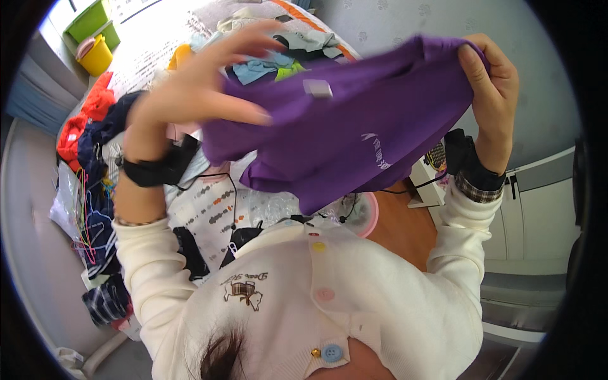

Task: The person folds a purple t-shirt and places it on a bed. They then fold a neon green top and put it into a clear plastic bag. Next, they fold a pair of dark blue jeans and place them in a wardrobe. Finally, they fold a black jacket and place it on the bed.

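The purple garment (348, 133) is in the upper middle of the frame, lifted in the air and stretched across toward the right. The right hand (494, 85), at the upper right, grips its top corner, with the thumb lying in front of the cloth and the fingers bent behind it. The left hand (190, 95), at the upper left, is blurred; its fingers are spread apart, and the thumb passes before the left part of the garment, but I cannot tell whether it touches the cloth. A pale label (318, 88) shows near the upper edge, and a small white print (377, 152) lies lower, to the right. Both wrists wear black bands. Behind, there is a bed (209, 212) with a patterned white sheet, and a heap of mixed clothes (263, 66) lies on it at the top centre. In the upper left corner stands a yellow bucket (98, 58), just beside a green container (94, 24). Red clothing (95, 101) lies below them, and coloured hangers (92, 221) are further down. A pink-rimmed basin (371, 218) is partly visible below the garment, near the brown floor (405, 231).
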`<state>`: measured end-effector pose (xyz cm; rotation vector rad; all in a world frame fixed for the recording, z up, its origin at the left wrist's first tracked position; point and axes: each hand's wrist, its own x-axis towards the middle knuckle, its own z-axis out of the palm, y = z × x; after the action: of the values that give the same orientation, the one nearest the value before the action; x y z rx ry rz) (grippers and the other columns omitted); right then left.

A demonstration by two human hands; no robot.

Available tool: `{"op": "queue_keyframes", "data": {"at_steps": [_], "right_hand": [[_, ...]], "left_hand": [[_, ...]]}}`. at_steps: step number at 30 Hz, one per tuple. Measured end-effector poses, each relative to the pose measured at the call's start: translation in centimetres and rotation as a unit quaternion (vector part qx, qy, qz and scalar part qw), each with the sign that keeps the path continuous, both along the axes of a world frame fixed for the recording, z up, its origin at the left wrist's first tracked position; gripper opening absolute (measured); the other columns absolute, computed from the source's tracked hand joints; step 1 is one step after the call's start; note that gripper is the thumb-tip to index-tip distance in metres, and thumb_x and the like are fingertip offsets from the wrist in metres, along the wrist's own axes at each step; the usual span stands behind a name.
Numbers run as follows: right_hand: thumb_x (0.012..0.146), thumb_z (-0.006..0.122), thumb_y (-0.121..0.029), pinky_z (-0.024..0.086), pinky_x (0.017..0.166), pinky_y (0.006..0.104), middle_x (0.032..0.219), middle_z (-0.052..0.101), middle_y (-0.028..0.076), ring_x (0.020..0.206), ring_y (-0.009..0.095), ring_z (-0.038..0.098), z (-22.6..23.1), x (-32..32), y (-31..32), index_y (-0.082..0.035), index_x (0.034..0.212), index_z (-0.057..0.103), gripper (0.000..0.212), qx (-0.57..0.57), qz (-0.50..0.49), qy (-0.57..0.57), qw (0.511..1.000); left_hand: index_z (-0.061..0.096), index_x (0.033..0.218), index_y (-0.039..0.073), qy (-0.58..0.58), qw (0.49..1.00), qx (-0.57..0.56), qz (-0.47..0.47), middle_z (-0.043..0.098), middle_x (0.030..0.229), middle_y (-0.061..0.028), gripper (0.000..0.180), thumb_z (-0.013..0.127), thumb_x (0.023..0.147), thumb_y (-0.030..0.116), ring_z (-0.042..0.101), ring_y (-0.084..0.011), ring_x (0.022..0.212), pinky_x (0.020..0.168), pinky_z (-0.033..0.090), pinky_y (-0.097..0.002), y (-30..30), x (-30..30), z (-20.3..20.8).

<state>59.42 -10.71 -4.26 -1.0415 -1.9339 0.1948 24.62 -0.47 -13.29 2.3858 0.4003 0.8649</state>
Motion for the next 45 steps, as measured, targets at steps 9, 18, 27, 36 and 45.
{"op": "queue_keyframes", "data": {"at_steps": [9, 18, 27, 36, 45], "right_hand": [[0.090, 0.061, -0.012, 0.039, 0.061, 0.0140, 0.077, 0.058, -0.004, 0.068, 0.002, 0.051, 0.4, -2.7, 0.3, 0.001, 0.092, 0.062, 0.014, -0.010, 0.104, 0.081, 0.991], [0.093, 0.053, -0.009, 0.042, 0.067, 0.0150, 0.082, 0.059, 0.000, 0.075, 0.004, 0.055, -0.4, -1.6, 0.0, 0.002, 0.099, 0.060, 0.014, 0.005, 0.028, 0.088, 0.996], [0.090, 0.060, -0.015, 0.038, 0.054, 0.0160, 0.069, 0.058, -0.002, 0.059, 0.003, 0.050, -1.4, -3.9, 0.0, -0.003, 0.081, 0.057, 0.015, 0.036, 0.011, 0.106, 0.994], [0.091, 0.058, -0.014, 0.042, 0.055, 0.0162, 0.072, 0.061, -0.001, 0.061, 0.004, 0.054, -1.3, -3.0, 1.4, -0.003, 0.084, 0.059, 0.013, -0.029, 0.052, 0.153, 0.986], [0.091, 0.058, -0.017, 0.043, 0.055, 0.0160, 0.073, 0.061, -0.001, 0.060, 0.004, 0.054, -2.3, -2.9, 2.6, -0.003, 0.086, 0.060, 0.015, -0.019, 0.071, 0.150, 0.986]], "left_hand": [[0.056, 0.097, 0.001, -0.193, 0.893, -0.404, -0.050, 0.047, 0.067, 0.0032, 0.018, 0.045, 0.083, 0.004, 0.039, -0.0012, 0.056, 0.049, 0.030, -0.0179, -6.0, 8.5, -4.5], [0.056, 0.108, -0.001, -0.217, 0.967, -0.131, 0.038, 0.061, 0.097, -0.0081, 0.036, 0.069, 0.078, 0.015, 0.057, -0.0144, 0.087, 0.078, 0.046, -0.0270, -9.2, 10.9, -4.0], [0.062, 0.089, 0.001, -0.229, 0.955, -0.150, 0.116, 0.063, 0.071, -0.0087, 0.022, 0.067, 0.072, 0.013, 0.058, -0.0157, 0.061, 0.060, 0.047, -0.0258, -9.9, 11.6, -3.9], [0.066, 0.085, -0.002, -0.202, 0.885, -0.420, -0.003, 0.064, 0.073, -0.0001, 0.016, 0.068, 0.075, 0.010, 0.053, -0.0036, 0.063, 0.059, 0.043, -0.0195, -10.0, 9.7, -2.8], [0.065, 0.086, -0.003, -0.208, 0.884, -0.418, -0.008, 0.066, 0.076, -0.0028, 0.016, 0.069, 0.075, 0.009, 0.056, -0.0048, 0.067, 0.061, 0.045, -0.0194, -9.9, 9.0, -2.6]]}}
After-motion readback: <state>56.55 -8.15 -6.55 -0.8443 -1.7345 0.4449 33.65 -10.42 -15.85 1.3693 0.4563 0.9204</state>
